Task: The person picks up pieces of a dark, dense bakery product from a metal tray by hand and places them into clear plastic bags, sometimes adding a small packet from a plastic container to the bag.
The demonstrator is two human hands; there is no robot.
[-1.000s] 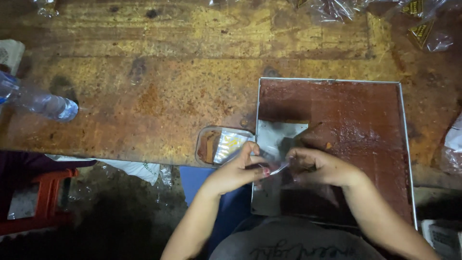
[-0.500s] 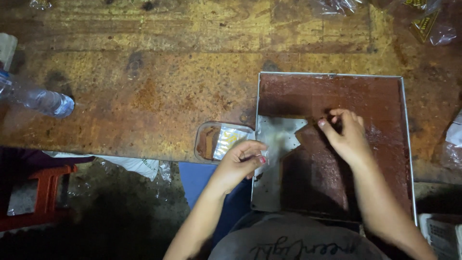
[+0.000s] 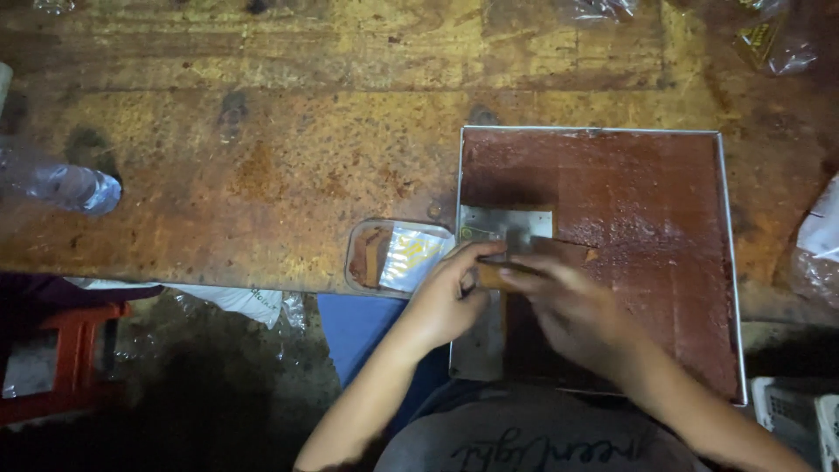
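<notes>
**Slowly, a slab piece is coming out of the tray**

Over at the far left, a clear plastic bottle (image 3: 65,185) is lying on its side on the stained yellow-brown table (image 3: 262,157), well apart from the work. Below the table edge, a red stool (image 3: 74,367) is standing on the dark floor, with crumpled plastic (image 3: 236,301) hanging near it.

Moving right, a small clear container (image 3: 389,256) is sitting at the table's front edge, just beside the tray, with a brown piece and a yellow-and-white wrapper inside it. The left hand (image 3: 450,301) is curling its fingers closed around a small tan-brown block (image 3: 491,276) at the tray's near-left corner. The right hand (image 3: 568,319) is lying over the same block from the other side, fingers bent down onto it; motion blur is hiding exactly how tightly it is gripping.

Both hands are working over the bare metal patch of the square metal tray (image 3: 725,262), which is otherwise holding a dark reddish-brown slab (image 3: 629,192). The block could crumble or slip, I judge, if the fingers are pinching too hard, and the tray's near edge is overhanging the table, so a downward push could tip it.

At the far right, clear plastic bags (image 3: 817,253) are resting near the tray, and more bags (image 3: 769,44) are lying along the table's back edge.
</notes>
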